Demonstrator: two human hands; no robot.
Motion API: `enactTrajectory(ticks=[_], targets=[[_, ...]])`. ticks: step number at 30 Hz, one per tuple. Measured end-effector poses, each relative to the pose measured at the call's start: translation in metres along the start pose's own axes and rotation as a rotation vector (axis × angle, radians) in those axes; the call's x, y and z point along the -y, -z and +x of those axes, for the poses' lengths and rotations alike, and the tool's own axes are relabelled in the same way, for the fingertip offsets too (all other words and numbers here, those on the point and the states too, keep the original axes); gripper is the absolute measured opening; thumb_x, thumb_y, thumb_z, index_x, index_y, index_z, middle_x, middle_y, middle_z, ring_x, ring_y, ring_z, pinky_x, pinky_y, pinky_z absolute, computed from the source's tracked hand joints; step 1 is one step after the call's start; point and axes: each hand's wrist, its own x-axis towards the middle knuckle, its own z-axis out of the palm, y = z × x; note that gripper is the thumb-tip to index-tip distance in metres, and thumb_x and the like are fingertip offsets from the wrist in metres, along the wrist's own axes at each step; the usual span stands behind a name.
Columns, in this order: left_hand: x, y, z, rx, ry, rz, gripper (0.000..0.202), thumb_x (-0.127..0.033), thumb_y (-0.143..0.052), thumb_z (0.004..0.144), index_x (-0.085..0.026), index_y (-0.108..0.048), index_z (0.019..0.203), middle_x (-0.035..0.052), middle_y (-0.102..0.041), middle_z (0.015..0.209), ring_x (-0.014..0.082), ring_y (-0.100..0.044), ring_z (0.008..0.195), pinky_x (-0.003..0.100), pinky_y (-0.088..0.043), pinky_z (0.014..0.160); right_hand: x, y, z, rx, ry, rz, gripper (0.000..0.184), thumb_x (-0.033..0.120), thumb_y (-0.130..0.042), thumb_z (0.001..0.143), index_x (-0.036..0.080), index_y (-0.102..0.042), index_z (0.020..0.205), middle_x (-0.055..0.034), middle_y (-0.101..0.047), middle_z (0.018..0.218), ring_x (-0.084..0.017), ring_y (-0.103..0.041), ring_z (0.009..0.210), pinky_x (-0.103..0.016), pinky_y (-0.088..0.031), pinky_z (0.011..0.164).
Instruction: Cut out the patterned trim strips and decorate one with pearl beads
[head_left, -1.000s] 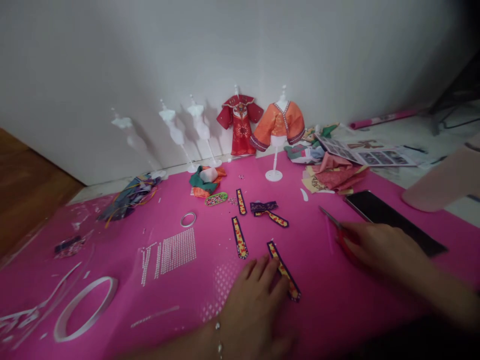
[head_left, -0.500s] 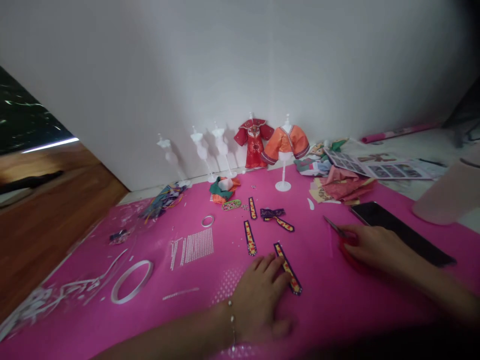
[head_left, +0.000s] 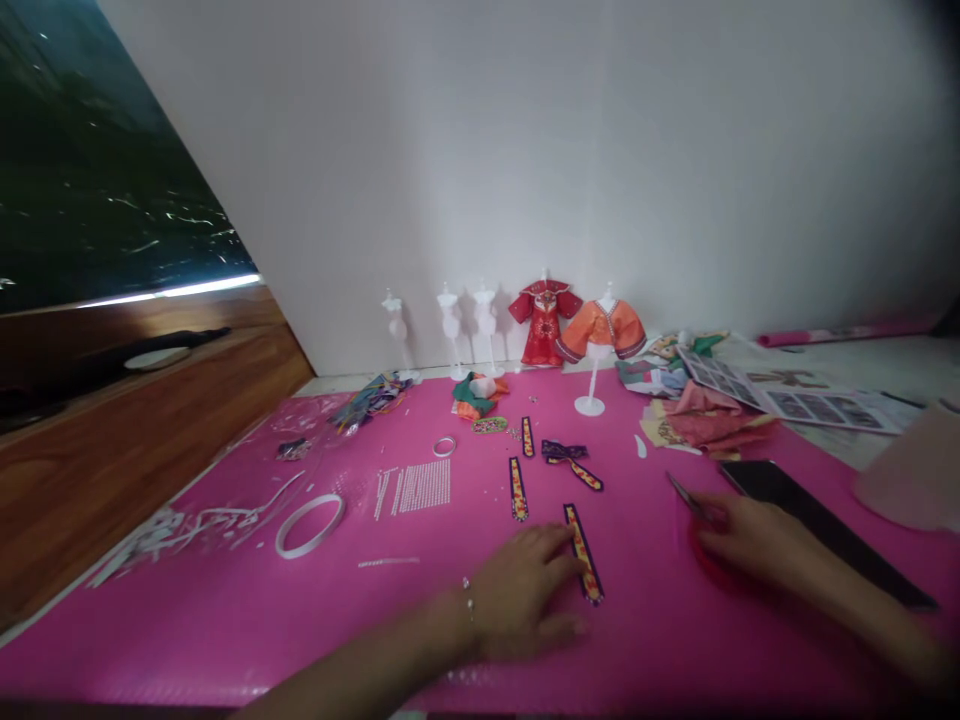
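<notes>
the left hand (head_left: 521, 590) lies flat and open on the pink mat (head_left: 225, 640), fingertips touching the near trim strip (head_left: 583, 553) but not gripping it. the right hand (head_left: 750, 540) is closed round red scissors (head_left: 694, 505), blades pointing away and to the left; whether the blades are open i cannot tell. as a judgement, the cutting looks mostly done: three more cut strips (head_left: 517, 488) and a purple bow piece (head_left: 562, 450) lie just beyond the left hand, loose, none fixed to a garment. two dressed stands, a red robe (head_left: 545, 322) and an orange jacket (head_left: 600, 330), are at the wall beyond them, with three bare stands (head_left: 450, 320) to their left. a gem sheet (head_left: 424, 487) and tape ring (head_left: 309, 525) lie left of the left hand; a phone (head_left: 817, 515) is just right of the right hand, fabric scraps (head_left: 705, 420) beyond it. nothing blocks either hand.
</notes>
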Motion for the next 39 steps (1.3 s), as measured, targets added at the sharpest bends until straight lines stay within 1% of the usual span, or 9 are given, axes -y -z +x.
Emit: enactTrajectory(ticks=[6,9,12,15,20,24,28,34,39], targets=[[-0.005,0.001,-0.001,0.005,0.029,0.01,0.062,-0.053,-0.057,0.088,-0.019,-0.046,0.138,0.015,-0.041,0.152,0.03,-0.038,0.14,0.044,-0.03,0.115,-0.005,0.001,-0.001,0.08,0.001,0.017,0.029,0.026,-0.052,0.085,0.023,-0.075,0.102,-0.0121,-0.075,0.073,-0.035,-0.073,0.072,-0.039,-0.048,0.058],[-0.005,0.0,0.001,0.017,0.055,0.031,0.063,-0.054,-0.057,0.088,-0.02,-0.046,0.139,0.0135,-0.041,0.153,0.0323,-0.037,0.14,0.048,-0.029,0.115,0.006,0.011,0.001,0.047,-0.02,-0.018,0.036,0.035,-0.047,0.091,0.021,-0.071,0.114,-0.0153,-0.075,0.08,-0.038,-0.072,0.075,-0.043,-0.049,0.06],[-0.002,-0.001,0.004,0.02,0.079,0.05,0.062,-0.054,-0.058,0.087,-0.021,-0.047,0.137,0.0134,-0.041,0.152,0.0338,-0.038,0.139,0.053,-0.026,0.116,0.04,0.024,0.013,-0.007,0.072,-0.029,0.04,0.035,-0.044,0.093,0.017,-0.069,0.119,-0.0154,-0.076,0.083,-0.036,-0.072,0.076,-0.044,-0.05,0.063],[-0.001,0.003,0.006,0.012,0.1,0.06,0.062,-0.054,-0.058,0.087,-0.02,-0.048,0.137,0.0149,-0.04,0.152,0.0338,-0.039,0.139,0.054,-0.024,0.116,0.089,0.03,0.034,-0.004,0.258,0.067,0.033,0.026,-0.046,0.091,0.019,-0.073,0.109,-0.0126,-0.077,0.092,-0.029,-0.072,0.084,-0.037,-0.05,0.071],[0.008,0.031,0.003,-0.016,0.172,0.1,0.057,-0.049,-0.053,0.091,-0.017,-0.047,0.138,0.0168,-0.043,0.15,0.0313,-0.037,0.14,0.054,-0.024,0.117,0.141,0.01,0.062,0.007,0.364,0.102,0.029,0.017,-0.046,0.089,0.02,-0.074,0.096,-0.0098,-0.076,0.09,-0.026,-0.071,0.083,-0.032,-0.046,0.066],[0.034,0.056,-0.004,-0.112,0.353,0.163,0.036,-0.029,-0.046,0.097,-0.018,-0.053,0.13,0.014,-0.051,0.144,0.0282,-0.041,0.138,0.056,-0.028,0.114,0.144,-0.01,0.061,0.017,0.465,0.146,0.026,0.014,-0.046,0.088,0.02,-0.072,0.085,-0.0051,-0.072,0.085,-0.021,-0.068,0.077,-0.029,-0.043,0.065],[0.058,0.064,0.001,-0.076,0.356,0.163,0.033,-0.028,-0.042,0.099,-0.019,-0.055,0.128,0.0118,-0.054,0.142,0.0279,-0.04,0.139,0.053,-0.033,0.112,0.137,-0.011,0.053,0.066,0.593,0.211,0.024,0.009,-0.048,0.085,0.021,-0.069,0.082,-0.0023,-0.069,0.084,-0.019,-0.064,0.08,-0.029,-0.043,0.069],[0.059,0.059,0.018,0.057,0.289,0.144,0.033,-0.028,-0.047,0.096,-0.024,-0.057,0.128,0.0063,-0.052,0.145,0.0298,-0.036,0.141,0.058,-0.027,0.114,0.135,0.0,0.046,0.146,0.736,0.256,0.019,0.009,-0.055,0.081,0.02,-0.064,0.068,-0.0013,-0.068,0.073,-0.019,-0.06,0.082,-0.034,-0.041,0.089],[0.059,0.055,0.016,0.134,0.283,0.136,0.042,-0.036,-0.047,0.096,-0.022,-0.052,0.135,0.0107,-0.048,0.148,0.0331,-0.033,0.142,0.063,-0.025,0.112,0.137,-0.016,0.04,0.211,0.761,0.251,0.017,0.012,-0.057,0.083,0.021,-0.067,0.073,-0.0031,-0.071,0.079,-0.022,-0.06,0.088,-0.042,-0.038,0.097]])
